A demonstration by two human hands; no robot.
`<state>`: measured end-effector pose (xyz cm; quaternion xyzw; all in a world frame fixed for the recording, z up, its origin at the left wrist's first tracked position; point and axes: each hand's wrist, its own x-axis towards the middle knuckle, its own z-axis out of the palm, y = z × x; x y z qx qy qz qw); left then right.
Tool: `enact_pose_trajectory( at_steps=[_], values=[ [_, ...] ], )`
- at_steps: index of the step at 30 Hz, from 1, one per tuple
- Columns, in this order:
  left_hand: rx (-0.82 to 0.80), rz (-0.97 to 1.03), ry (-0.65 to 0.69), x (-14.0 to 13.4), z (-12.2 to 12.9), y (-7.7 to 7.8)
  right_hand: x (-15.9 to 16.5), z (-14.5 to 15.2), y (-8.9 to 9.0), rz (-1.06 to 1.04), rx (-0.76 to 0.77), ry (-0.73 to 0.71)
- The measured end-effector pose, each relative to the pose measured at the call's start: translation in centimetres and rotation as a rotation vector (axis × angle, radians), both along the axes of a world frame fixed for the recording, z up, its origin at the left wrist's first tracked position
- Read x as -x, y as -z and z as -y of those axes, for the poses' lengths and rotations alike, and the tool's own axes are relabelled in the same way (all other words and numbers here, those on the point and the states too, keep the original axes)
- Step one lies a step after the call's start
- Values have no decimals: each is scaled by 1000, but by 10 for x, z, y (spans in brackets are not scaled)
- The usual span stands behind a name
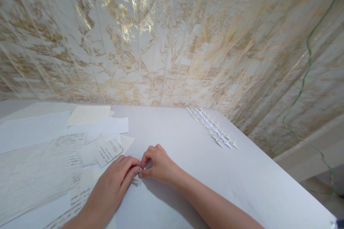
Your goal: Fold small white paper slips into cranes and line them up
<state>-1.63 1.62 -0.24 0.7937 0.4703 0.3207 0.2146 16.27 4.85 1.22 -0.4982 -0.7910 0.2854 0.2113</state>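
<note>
Between my two hands is a small folded piece of paper [136, 180], printed in parts and mostly covered by my fingers. My left hand [115, 179] is closed on its left side, thumb and fingers pressed together. From the right, my right hand [157, 164] pinches its edge between thumb and index finger. The fingertips of both hands almost meet there, just above the white table. Its exact folded shape is hidden. Beside my left hand lie a printed paper square [109, 151] and other loose sheets.
Overlapping sheets of paper [34, 171], some printed, spread over the table's left side. Rows of small pointed folded paper pieces [212, 127] lie at the back right of the white table [215, 175]. A gold-patterned wall covering [161, 43] rises behind; a green cord [309, 57] hangs at right.
</note>
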Motion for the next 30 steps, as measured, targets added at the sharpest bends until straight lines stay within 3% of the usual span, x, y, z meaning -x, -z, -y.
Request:
enact_pose_trajectory(
  at_steps=[3, 10, 16, 20, 24, 27, 30],
  values=[
    [59, -26, -29, -1, 0, -2, 1, -1, 3, 3, -8, -17],
    [19, -74, -24, -1, -2, -1, 0, -3, 6, -30, -26, -15],
    [56, 44, -75, 1, -2, 1, -5, -5, 9, -231, -20, -65],
    [344, 424, -266, 0, -5, 8, -4, -2, 9, -396, -105, 0],
    [735, 738, -195, -7, -1, 3, -1, 4, 6, -483, -177, 37],
    [806, 830, -157, -13, 5, -5, 2, 9, 6, -435, -184, 70],
    [776, 796, -115, -16, 6, -5, 2, 13, 7, -278, -296, 32]
  ],
)
